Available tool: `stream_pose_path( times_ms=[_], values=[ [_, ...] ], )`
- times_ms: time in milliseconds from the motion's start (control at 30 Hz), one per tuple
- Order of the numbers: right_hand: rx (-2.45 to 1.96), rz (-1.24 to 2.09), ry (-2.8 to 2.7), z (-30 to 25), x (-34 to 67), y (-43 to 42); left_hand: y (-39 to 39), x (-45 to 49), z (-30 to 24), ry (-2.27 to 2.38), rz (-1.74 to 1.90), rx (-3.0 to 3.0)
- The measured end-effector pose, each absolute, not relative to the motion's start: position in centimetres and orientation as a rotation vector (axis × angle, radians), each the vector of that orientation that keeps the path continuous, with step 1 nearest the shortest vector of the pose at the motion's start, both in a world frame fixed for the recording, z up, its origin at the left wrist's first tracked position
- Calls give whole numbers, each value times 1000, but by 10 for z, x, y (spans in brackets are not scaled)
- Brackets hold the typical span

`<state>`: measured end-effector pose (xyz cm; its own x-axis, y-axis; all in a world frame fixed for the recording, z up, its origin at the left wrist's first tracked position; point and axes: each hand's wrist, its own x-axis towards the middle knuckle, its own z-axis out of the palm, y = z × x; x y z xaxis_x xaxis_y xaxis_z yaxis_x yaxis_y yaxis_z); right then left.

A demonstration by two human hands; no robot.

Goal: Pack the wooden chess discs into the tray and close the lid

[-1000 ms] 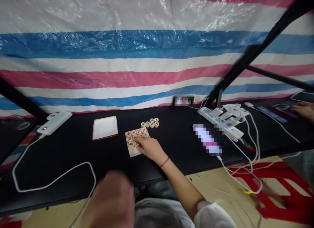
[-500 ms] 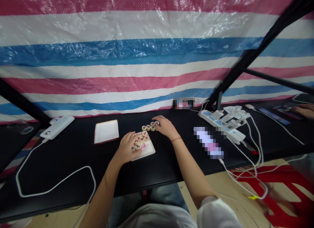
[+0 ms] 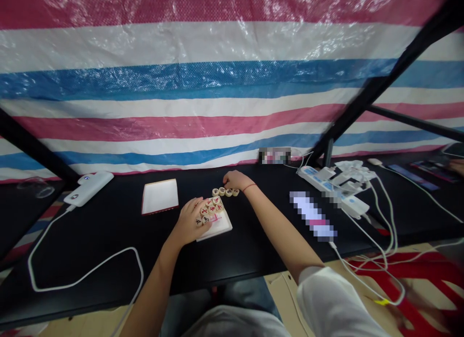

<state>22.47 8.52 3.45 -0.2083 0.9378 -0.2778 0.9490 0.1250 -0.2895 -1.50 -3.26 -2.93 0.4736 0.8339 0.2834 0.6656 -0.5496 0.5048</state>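
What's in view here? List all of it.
xiangqi pieces: four, cream, in a row on the table
more xiangqi pieces: several, cream with red marks, on the tray
tray: one, cream, on the table
lid: one, white with red edge, left of the tray
table: one, black, under everything
power bank: one, white, far left
power strip: one, white and blue, right
tarp: one, striped red, white and blue, behind the table
co-worker's hand: one, far right edge
left hand: over the tray's pieces
right hand: at the row
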Motion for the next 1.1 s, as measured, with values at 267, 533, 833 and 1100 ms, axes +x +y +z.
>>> stream_pose_path(
  times_ms=[267, 533, 833, 1100],
  values=[
    [2088, -571, 2420, 40, 225, 87, -33, -15, -30, 1257, 755, 2401],
    [1954, -2244, 2509, 42, 205, 19, -36, -11, -21, 1270, 1111, 2296],
    [1723, -2648, 2440, 27, 167, -28, -43, -6, -15, 1278, 1242, 2201],
    [2238, -2788, 2432, 9, 197, -23, -43, -7, -12, 1271, 1425, 2130]
  ],
)
